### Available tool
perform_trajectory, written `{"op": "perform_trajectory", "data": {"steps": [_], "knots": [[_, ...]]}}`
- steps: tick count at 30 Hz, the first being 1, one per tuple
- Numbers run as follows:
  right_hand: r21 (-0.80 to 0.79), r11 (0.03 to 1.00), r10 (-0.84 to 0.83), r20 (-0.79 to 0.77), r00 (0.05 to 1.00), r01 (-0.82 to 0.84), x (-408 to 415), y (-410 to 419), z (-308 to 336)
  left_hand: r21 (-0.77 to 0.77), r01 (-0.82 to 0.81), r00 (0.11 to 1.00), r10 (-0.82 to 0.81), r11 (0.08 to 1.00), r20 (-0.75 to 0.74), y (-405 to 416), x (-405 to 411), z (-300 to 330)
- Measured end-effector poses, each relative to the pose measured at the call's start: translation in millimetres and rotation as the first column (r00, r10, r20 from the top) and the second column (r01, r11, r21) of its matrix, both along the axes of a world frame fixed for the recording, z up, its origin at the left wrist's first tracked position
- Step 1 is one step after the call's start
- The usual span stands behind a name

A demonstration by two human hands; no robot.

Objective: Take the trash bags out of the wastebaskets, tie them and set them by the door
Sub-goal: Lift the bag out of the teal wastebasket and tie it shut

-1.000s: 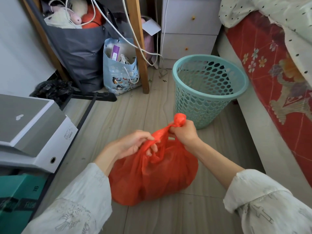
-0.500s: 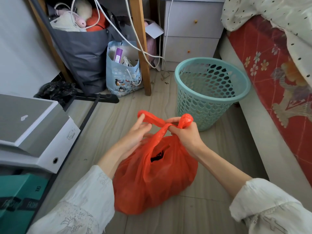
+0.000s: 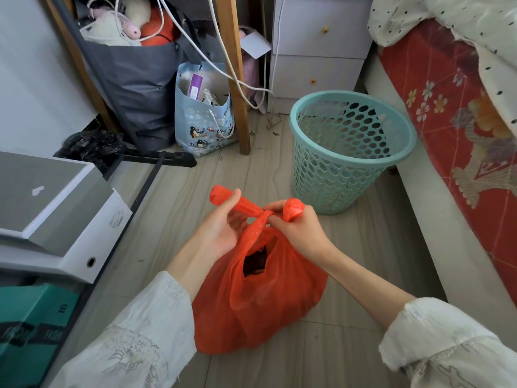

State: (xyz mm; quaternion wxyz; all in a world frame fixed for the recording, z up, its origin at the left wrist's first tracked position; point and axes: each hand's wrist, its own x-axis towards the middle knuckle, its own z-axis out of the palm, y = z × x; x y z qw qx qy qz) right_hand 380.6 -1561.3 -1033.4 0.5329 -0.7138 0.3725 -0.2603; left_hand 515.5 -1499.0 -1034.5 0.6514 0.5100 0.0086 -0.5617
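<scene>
A full red trash bag [image 3: 260, 301] sits on the floor in front of me, with dark contents showing through a gap near its top. My left hand [image 3: 223, 228] grips the bag's left handle loop, which sticks out up and to the left. My right hand [image 3: 296, 228] pinches the right handle loop. The two loops cross between my hands above the bag. A teal perforated wastebasket [image 3: 349, 152] stands upright behind the bag, to the right, with no liner in it.
A bed [image 3: 458, 113] with a red floral cover runs along the right. A white drawer unit [image 3: 319, 46] stands at the back. A grey bag [image 3: 140, 88], a blue penguin bag [image 3: 204, 116] and a wooden leg [image 3: 237, 79] crowd the back left. White boxes [image 3: 53, 214] sit at left.
The bag's top was gathered in one bunch a second ago. Both hands have since pulled the two handle loops apart and crossed them; the view has shifted slightly nearer.
</scene>
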Motion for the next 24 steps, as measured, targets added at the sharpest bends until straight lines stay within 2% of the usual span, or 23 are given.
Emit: {"op": "perform_trajectory", "data": {"steps": [2, 3, 5, 6, 8, 10, 11, 13, 14, 15, 16, 18, 21, 24], "knots": [[-0.102, 0.995, -0.009, -0.018, 1.0, 0.007, -1.9, 2.3, 1.9, 0.012, -0.034, 0.996, 0.033, 0.999, 0.079, -2.3, -0.3, -2.4], [-0.151, 0.989, -0.001, -0.025, 1.0, -0.003, -3.7, 1.7, 2.1, -0.015, -0.086, 0.994, 0.087, 0.996, 0.072, -3.7, 0.6, -2.8], [-0.22, 0.974, 0.027, -0.109, 0.994, -0.051, -6.8, -3.2, -1.5, -0.125, -0.198, 0.979, 0.19, 0.972, -0.077, -4.7, 1.5, -0.2], [-0.205, 0.977, 0.018, -0.159, 0.987, -0.051, -7.7, -7.3, -8.2, -0.185, -0.229, 0.968, 0.204, 0.956, -0.147, -4.5, 1.6, -0.1], [-0.033, 0.996, -0.086, -0.181, 0.98, 0.081, -7.6, -14.3, -18.0, -0.25, -0.233, 0.965, 0.191, 0.94, -0.182, -3.6, 0.5, -2.0], [0.277, 0.932, -0.232, -0.038, 0.972, 0.233, -3.8, -17.1, -18.1, -0.25, -0.209, 0.972, 0.172, 0.945, -0.161, -2.5, -0.9, -4.4], [0.442, 0.859, -0.316, 0.063, 0.947, 0.257, -2.6, -19.4, -14.5, -0.244, -0.196, 0.976, 0.166, 0.95, -0.139, -2.0, -0.6, -5.9], [0.737, 0.651, -0.49, 0.226, 0.842, 0.18, -0.5, -23.5, -2.1, -0.235, -0.187, 0.981, 0.171, 0.954, -0.087, -1.2, 1.9, -9.2], [0.827, 0.547, -0.562, 0.251, 0.788, 0.127, -0.4, -24.6, 4.6, -0.222, -0.193, 0.981, 0.184, 0.956, -0.058, -0.7, 4.2, -11.8], [0.864, 0.494, -0.589, 0.254, 0.767, 0.093, -1.9, -27.3, 5.6, -0.2, -0.201, 0.979, 0.202, 0.959, -0.015, 0.6, 7.0, -14.7], [0.867, 0.489, -0.586, 0.242, 0.773, 0.099, -4.7, -30.3, 3.2, -0.169, -0.211, 0.973, 0.223, 0.963, 0.053, 2.7, 10.5, -19.1], [0.79, 0.575, -0.538, 0.171, 0.826, 0.211, -16.3, -37.0, -4.8, -0.087, -0.242, 0.944, 0.255, 0.966, 0.207, 10.2, 18.9, -32.8], [0.548, 0.748, -0.473, 0.044, 0.88, 0.375, -38.9, -46.9, -23.4, 0.012, -0.297, 0.909, 0.279, 0.955, 0.311, 24.6, 31.0, -60.0], [0.415, 0.806, -0.446, -0.043, 0.894, 0.422, -53.3, -49.6, -36.9, 0.071, -0.291, 0.874, 0.235, 0.954, 0.425, 31.3, 34.5, -76.8]]}}
